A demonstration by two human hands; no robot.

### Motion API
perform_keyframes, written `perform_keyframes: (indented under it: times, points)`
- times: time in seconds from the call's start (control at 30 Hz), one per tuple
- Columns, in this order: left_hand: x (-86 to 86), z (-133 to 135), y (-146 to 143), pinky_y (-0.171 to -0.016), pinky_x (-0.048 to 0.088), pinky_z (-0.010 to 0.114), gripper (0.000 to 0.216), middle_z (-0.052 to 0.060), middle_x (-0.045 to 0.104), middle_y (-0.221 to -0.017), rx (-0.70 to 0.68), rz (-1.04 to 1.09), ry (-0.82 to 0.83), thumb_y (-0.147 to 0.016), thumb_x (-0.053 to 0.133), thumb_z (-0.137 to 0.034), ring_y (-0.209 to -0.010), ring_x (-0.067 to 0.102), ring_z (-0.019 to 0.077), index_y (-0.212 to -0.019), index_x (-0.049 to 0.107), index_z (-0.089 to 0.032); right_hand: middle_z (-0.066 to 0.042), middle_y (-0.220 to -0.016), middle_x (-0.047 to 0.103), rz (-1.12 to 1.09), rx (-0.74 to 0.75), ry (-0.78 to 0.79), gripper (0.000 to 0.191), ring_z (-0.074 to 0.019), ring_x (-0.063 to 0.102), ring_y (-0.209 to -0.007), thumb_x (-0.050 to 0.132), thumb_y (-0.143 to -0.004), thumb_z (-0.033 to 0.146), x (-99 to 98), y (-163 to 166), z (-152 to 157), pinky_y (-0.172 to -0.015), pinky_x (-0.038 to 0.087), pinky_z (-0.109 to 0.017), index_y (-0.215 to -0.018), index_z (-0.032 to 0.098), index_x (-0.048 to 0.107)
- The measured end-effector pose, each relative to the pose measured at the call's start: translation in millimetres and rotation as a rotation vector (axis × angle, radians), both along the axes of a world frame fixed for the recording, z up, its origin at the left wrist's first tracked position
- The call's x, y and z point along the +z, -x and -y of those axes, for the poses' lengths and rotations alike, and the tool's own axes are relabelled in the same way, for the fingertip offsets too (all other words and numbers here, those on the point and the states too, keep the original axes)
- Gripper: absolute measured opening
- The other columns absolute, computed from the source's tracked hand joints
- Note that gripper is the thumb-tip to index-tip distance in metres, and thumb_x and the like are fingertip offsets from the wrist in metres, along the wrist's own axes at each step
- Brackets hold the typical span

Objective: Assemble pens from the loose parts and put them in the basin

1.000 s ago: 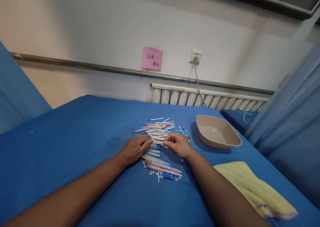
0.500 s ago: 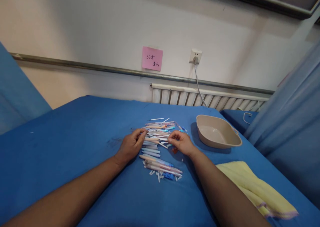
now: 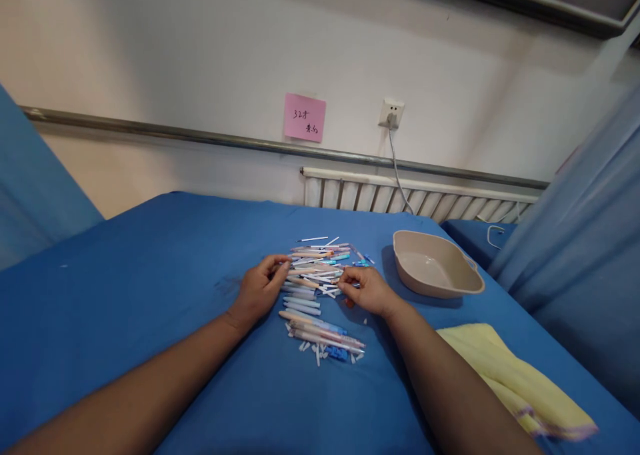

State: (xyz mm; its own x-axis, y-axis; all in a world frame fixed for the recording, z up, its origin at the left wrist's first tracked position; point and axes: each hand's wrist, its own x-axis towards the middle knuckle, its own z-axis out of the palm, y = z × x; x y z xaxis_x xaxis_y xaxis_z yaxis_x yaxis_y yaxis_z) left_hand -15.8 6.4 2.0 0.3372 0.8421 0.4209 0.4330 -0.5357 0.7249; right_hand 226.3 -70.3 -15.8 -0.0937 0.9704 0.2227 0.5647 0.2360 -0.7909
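A loose pile of pens and pen parts (image 3: 320,268) lies on the blue sheet (image 3: 150,295): barrels, thin white refills and small caps. My left hand (image 3: 257,288) rests at the pile's left edge with its fingers curled over pens there. My right hand (image 3: 367,289) sits at the pile's right edge, thumb and fingers pinched on a small piece I cannot name. A second, neater row of pens (image 3: 320,331) lies nearer to me, between my forearms.
A beige oval basin (image 3: 435,265) stands to the right of the pile. A folded yellow towel (image 3: 515,375) lies at the near right. Behind are a wall with a pink note (image 3: 305,117), a socket with a cable (image 3: 391,115) and a radiator (image 3: 415,198).
Both hands have slid a little farther away from me along the pile's edges. They were touching over one pen; now they are apart, one on each side.
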Motion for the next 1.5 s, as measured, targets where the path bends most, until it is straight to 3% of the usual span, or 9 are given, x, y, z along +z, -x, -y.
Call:
perform_keyframes:
  times: [0.23,0.37,0.57,0.77,1.13,1.27,1.4,1.5]
  points:
    - [-6.1,-1,-3,-0.071,0.047,0.029,0.032,0.002,0.067,-0.085,-0.139,-0.206,-0.057,-0.084,0.048,-0.044,-0.076,0.061,0.0180,-0.098,0.063,-0.019,0.004,-0.063,0.060,-0.031,-0.031,-0.028,0.015,-0.0095,0.056,-0.049,0.056,-0.081,0.032,-0.1,10,0,-0.054,0.043,-0.022,-0.074,0.020,0.060]
    - [0.0,5,-4,-0.088,0.043,0.033,0.030,0.006,0.065,-0.103,-0.271,-0.254,-0.181,-0.083,0.054,-0.041,-0.099,0.057,0.0215,-0.103,0.063,-0.020,0.003,-0.062,0.059,-0.053,-0.059,-0.031,0.017,-0.0095,0.054,-0.050,0.055,-0.082,0.032,-4.5,11,-2,-0.053,0.043,-0.022,-0.072,0.019,0.059]
    - [4.8,14,-8,-0.079,0.042,0.031,0.021,0.004,0.065,-0.088,-0.459,-0.376,-0.233,-0.087,0.052,-0.035,-0.086,0.055,0.0186,-0.097,0.064,-0.021,0.002,-0.065,0.060,-0.143,-0.055,0.004,0.017,-0.0090,0.051,-0.047,0.056,-0.080,0.034,-4.8,14,-2,-0.048,0.042,-0.022,-0.072,0.019,0.059]
    - [1.3,11,-8,-0.078,0.041,0.030,0.017,0.004,0.065,-0.087,-0.447,-0.381,-0.265,-0.088,0.050,-0.027,-0.085,0.054,0.0180,-0.093,0.064,-0.020,0.003,-0.061,0.056,-0.212,-0.099,0.070,0.017,-0.0095,0.051,-0.045,0.056,-0.077,0.034,-2.8,4,-4,-0.045,0.040,-0.021,-0.070,0.018,0.057]
    - [5.8,13,-6,-0.079,0.041,0.030,0.019,0.005,0.063,-0.085,-0.384,-0.350,-0.261,-0.088,0.047,-0.027,-0.084,0.054,0.0183,-0.092,0.064,-0.020,0.000,-0.069,0.061,0.126,-0.255,-0.088,0.009,-0.0138,0.054,-0.064,0.056,-0.076,0.023,-7.0,-13,-10,-0.061,0.040,-0.025,-0.071,0.018,0.061]
    - [5.5,12,-5,-0.081,0.041,0.031,0.021,0.005,0.064,-0.087,-0.338,-0.302,-0.247,-0.088,0.046,-0.029,-0.086,0.055,0.0185,-0.094,0.063,-0.019,-0.001,-0.076,0.061,0.186,-0.118,-0.173,0.006,-0.0132,0.054,-0.068,0.060,-0.077,0.024,5.4,2,-2,-0.062,0.039,-0.024,-0.073,0.020,0.062]
    - [2.5,10,-5,-0.081,0.042,0.031,0.021,0.005,0.064,-0.086,-0.321,-0.274,-0.239,-0.088,0.046,-0.029,-0.086,0.055,0.0183,-0.092,0.064,-0.019,0.003,-0.062,0.057,0.138,0.183,0.035,0.012,-0.0105,0.050,-0.055,0.065,-0.075,0.031,10.5,22,8,-0.049,0.034,-0.020,-0.078,0.020,0.062]
    - [0.8,10,-5,-0.080,0.042,0.030,0.020,0.005,0.065,-0.085,-0.307,-0.253,-0.227,-0.087,0.048,-0.029,-0.085,0.055,0.0181,-0.090,0.064,-0.019,0.004,-0.063,0.058,0.219,0.276,0.075,0.014,-0.0103,0.051,-0.055,0.068,-0.071,0.029,11.6,31,13,-0.048,0.032,-0.019,-0.081,0.020,0.061]
